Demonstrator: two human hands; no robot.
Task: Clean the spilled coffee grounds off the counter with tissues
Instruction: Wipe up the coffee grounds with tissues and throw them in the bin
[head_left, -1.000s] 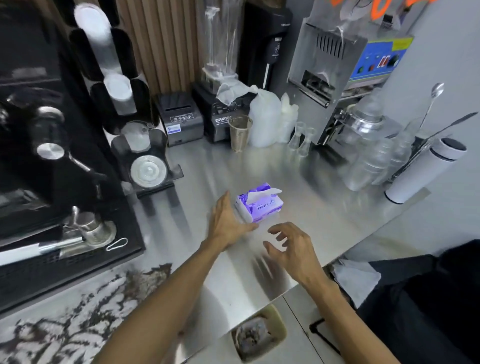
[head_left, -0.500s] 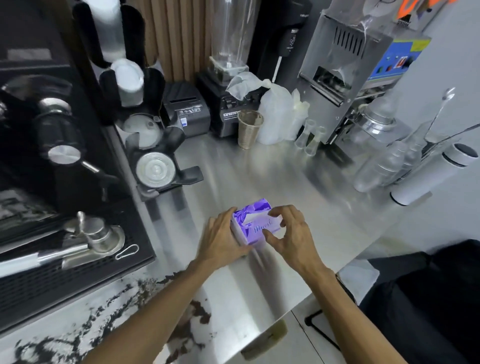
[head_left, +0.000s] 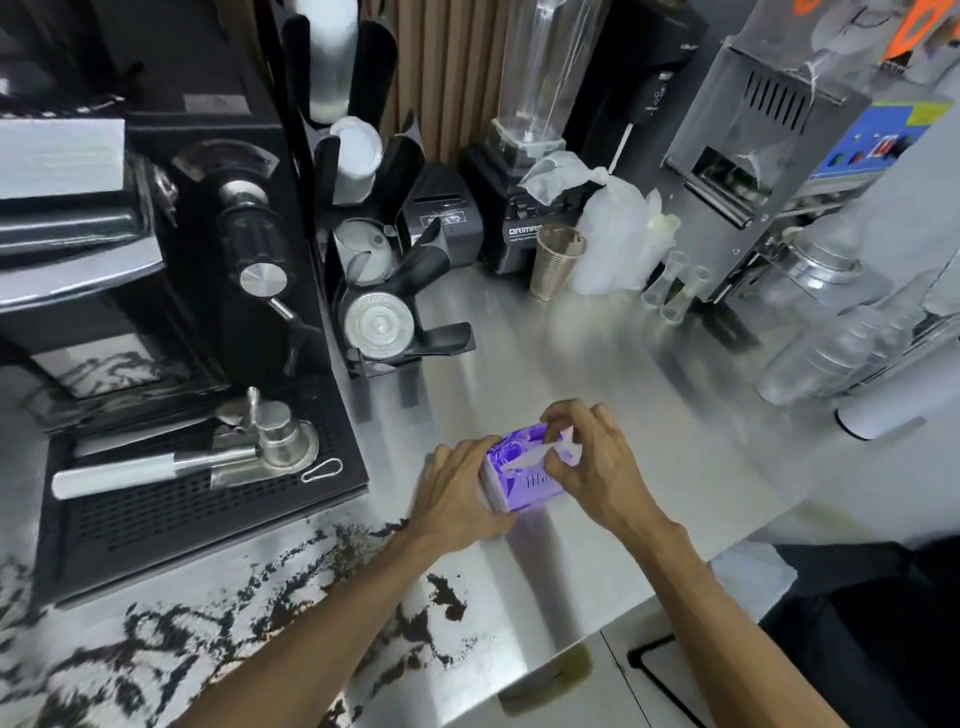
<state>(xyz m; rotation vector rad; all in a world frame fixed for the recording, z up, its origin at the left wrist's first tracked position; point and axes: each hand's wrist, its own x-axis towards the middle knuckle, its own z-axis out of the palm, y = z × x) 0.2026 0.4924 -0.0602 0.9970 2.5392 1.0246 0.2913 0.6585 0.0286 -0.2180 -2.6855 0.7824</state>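
A purple tissue pack (head_left: 519, 480) lies on the steel counter (head_left: 597, 374), in the middle of the view. My left hand (head_left: 457, 493) grips the pack's left end and holds it down. Over the pack's top, my right hand (head_left: 597, 462) pinches the white tissue (head_left: 540, 454) that sticks out of the slot. Dark coffee grounds (head_left: 270, 597) are scattered across the counter at the lower left, close to my left forearm.
A black espresso machine (head_left: 156, 312) with a portafilter (head_left: 208, 457) on its drip tray fills the left. A cup dispenser (head_left: 374, 291), a blender (head_left: 524, 156), a metal cup (head_left: 556, 262) and clear bottles (head_left: 841, 353) line the back and right. The counter's edge runs along the lower right.
My right hand came in from the near side, reached over the pack and took hold of the tissue. My left hand stayed on the pack's left end.
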